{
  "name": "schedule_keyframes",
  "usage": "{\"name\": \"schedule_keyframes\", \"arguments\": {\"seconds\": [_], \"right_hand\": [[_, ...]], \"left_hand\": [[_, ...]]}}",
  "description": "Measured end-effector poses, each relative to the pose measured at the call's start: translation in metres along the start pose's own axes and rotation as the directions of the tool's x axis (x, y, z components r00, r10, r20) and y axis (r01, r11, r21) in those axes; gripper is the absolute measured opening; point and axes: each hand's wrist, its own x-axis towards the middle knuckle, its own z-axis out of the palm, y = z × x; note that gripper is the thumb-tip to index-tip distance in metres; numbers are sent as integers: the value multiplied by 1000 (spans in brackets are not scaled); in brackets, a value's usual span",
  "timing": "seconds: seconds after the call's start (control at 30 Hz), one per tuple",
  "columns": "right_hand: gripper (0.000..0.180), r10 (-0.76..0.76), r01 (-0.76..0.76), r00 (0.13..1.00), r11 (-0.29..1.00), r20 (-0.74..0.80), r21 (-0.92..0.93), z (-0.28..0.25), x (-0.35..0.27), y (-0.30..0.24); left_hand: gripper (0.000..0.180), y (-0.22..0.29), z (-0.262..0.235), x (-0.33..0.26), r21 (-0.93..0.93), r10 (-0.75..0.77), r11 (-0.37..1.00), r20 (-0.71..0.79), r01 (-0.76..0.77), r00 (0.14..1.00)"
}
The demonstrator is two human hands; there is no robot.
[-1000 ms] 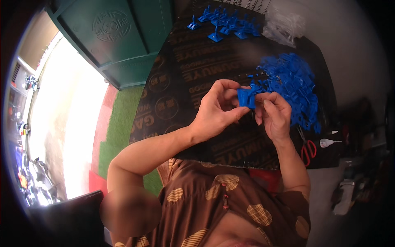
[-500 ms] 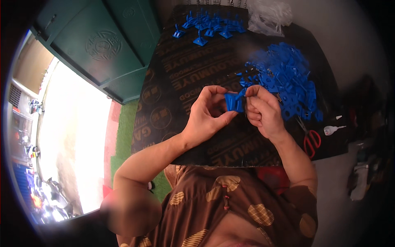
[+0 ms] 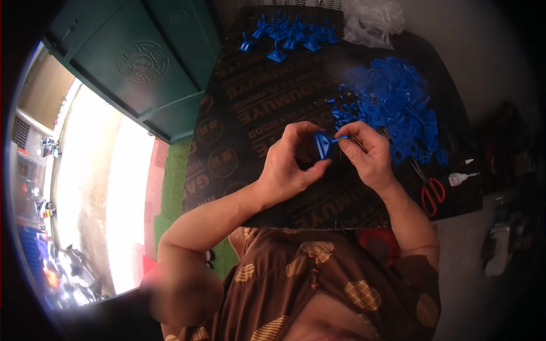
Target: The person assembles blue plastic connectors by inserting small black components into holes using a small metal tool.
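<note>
Between the thumb and fingers of my left hand (image 3: pixel 290 156) is a blue plastic bracket piece (image 3: pixel 323 146), its sloped side with a hole now showing. My right hand (image 3: pixel 367 153) pinches a small blue stem-like part (image 3: pixel 340 138) between thumb and forefinger. That part points toward the bracket piece and appears to meet it. Whether the two are joined, I cannot tell. Both hands are above the near half of the dark table, and the right one is close to a heap of loose blue plastic parts (image 3: pixel 398 102).
Several blue pieces with upright stems (image 3: pixel 277 54) stand at the table's (image 3: pixel 227 102) far side, beside a clear plastic bag (image 3: pixel 372 25). Red-handled scissors (image 3: pixel 433 196) and a small white bottle (image 3: pixel 458 179) lie at the right. A green door (image 3: pixel 136 62) stands at left.
My left hand has turned the bracket piece, so a different side faces up. My right hand has shifted slightly, and its small part now points at the bracket's side.
</note>
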Motion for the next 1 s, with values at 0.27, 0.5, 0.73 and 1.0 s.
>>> {"name": "schedule_keyframes", "arguments": {"seconds": [0.27, 0.5, 0.73, 1.0], "right_hand": [[10, -20, 19, 999, 999, 27, 26, -3, -2, 0], [9, -71, 77, 996, 987, 48, -144, -4, -2, -8], [14, -117, 136, 989, 954, 86, -266, -7, -1, -12], [15, -194, 236, 970, 903, 149, -358, -7, -1, -12]], "left_hand": [[60, 2, -3, -1, -6, 20, 1000, 7, -20, 1000], [57, -1, -3, 0, -381, -161, 904, 113, 192, 980], [56, -1, -2, 0, -365, -153, 912, 126, 189, 980], [56, -1, -4, -1, -333, -101, 931, 160, 150, 982]]}}
